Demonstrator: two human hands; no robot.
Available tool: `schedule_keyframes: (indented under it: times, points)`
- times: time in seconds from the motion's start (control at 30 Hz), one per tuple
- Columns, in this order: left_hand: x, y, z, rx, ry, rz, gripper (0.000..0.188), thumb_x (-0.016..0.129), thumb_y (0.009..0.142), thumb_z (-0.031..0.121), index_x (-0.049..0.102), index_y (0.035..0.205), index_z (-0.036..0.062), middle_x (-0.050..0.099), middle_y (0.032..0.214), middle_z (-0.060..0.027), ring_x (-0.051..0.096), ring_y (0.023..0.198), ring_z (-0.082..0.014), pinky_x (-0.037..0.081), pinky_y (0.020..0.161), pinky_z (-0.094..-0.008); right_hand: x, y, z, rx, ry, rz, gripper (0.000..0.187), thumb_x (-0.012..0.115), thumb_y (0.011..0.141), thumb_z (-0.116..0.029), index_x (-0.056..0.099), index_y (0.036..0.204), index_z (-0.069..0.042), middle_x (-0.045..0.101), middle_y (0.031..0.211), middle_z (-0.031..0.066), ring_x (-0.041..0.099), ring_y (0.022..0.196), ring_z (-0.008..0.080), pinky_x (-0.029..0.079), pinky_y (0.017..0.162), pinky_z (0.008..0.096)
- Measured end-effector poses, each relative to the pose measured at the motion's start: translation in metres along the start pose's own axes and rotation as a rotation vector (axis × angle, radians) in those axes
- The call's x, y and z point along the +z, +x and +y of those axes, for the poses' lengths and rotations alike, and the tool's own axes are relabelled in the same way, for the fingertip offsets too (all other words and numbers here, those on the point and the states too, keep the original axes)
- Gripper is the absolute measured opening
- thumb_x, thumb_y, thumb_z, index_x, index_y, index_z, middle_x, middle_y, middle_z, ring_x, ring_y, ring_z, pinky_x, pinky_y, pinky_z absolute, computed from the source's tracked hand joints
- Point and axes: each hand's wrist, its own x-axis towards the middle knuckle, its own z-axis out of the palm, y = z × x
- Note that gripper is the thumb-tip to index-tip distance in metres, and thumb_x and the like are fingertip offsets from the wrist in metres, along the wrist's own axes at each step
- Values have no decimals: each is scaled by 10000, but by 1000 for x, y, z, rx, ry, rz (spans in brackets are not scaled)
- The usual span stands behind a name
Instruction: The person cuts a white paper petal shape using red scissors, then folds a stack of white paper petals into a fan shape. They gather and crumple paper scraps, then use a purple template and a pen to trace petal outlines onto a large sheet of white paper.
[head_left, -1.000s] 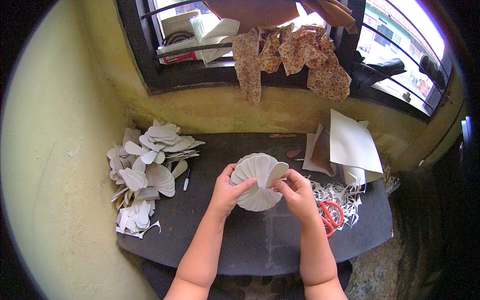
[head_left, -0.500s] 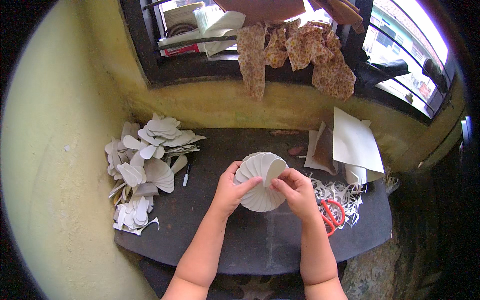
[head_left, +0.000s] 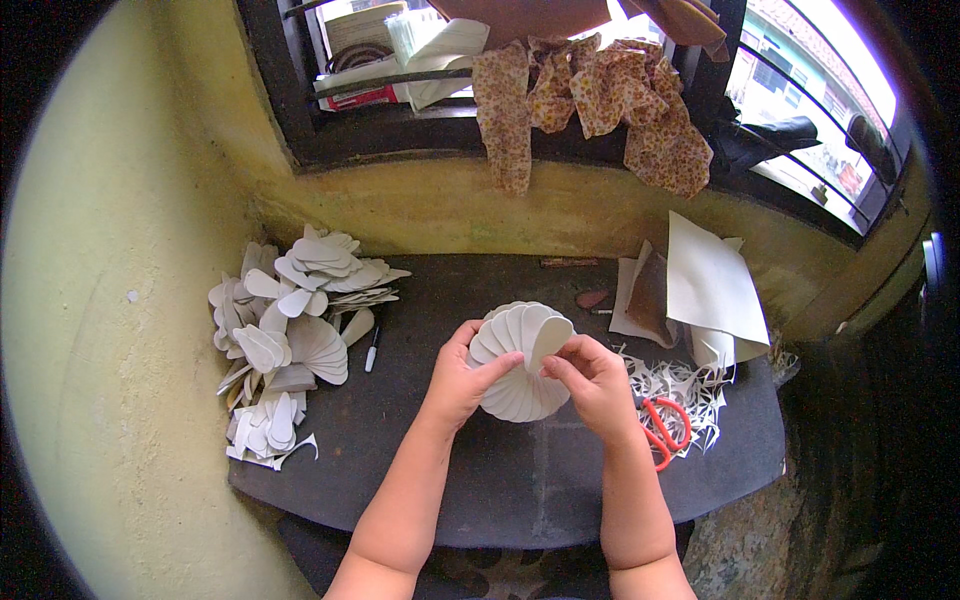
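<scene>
- While both hands meet over the middle of the dark tabletop (head_left: 500, 490), the left hand (head_left: 462, 378) cups a white paper fan rosette (head_left: 520, 360) from its left side, fingers curled round the rim and thumb laid across the lower petals.
- Right hand (head_left: 597, 382) comes in from the other side, thumb and forefinger pinched together on the edge of one curled white petal at the top right of the rosette.
- That rosette sits just above the tabletop, held between the two hands; whether its underside touches the surface cannot be told.
- Off to the left, a heap of cut white paper petals (head_left: 290, 330) spreads against the yellow wall (head_left: 90, 300), some fanned out, some stacked.
- Just beside that heap lies a small marker pen (head_left: 371, 350), pointing toward the wall.
- Over on the right, red-handled scissors (head_left: 665, 430) rest among white paper scraps (head_left: 680, 385), near the right wrist.
- Behind the scraps, loose white sheets (head_left: 710, 285) lean with a brown piece tucked between them.
- Up top, a flowered cloth (head_left: 610, 95) hangs over the dark window sill (head_left: 400, 135).
</scene>
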Motion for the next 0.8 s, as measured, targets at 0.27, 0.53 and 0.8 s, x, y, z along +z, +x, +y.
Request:
schedule_keyframes:
  times: [0.27, 0.53, 0.8]
  points:
    - [0, -1, 1, -7, -11, -8, 422, 789, 764, 141, 556, 1097, 26, 643, 1007, -55, 608, 920, -121, 484, 824, -281, 1, -1, 0, -7, 8, -18, 107, 647, 866, -30, 613, 950, 29, 642, 853, 39, 625, 791, 115, 492, 732, 250]
    - [2, -1, 3, -27, 11, -7, 459, 806, 731, 128, 547, 1099, 38, 641, 1010, -59, 618, 914, -135, 494, 826, -296, 0, -1, 2, -35, -15, -15, 139, 645, 875, -46, 614, 989, 28, 657, 851, 46, 620, 784, 102, 490, 710, 244]
    - [0, -1, 0, -10, 0, -21, 433, 791, 757, 136, 556, 1103, 28, 642, 1015, -61, 611, 924, -128, 487, 828, -286, -1, -2, -3, -35, -46, -9, 140, 639, 876, -39, 611, 994, 30, 653, 849, 45, 623, 793, 103, 492, 710, 243]
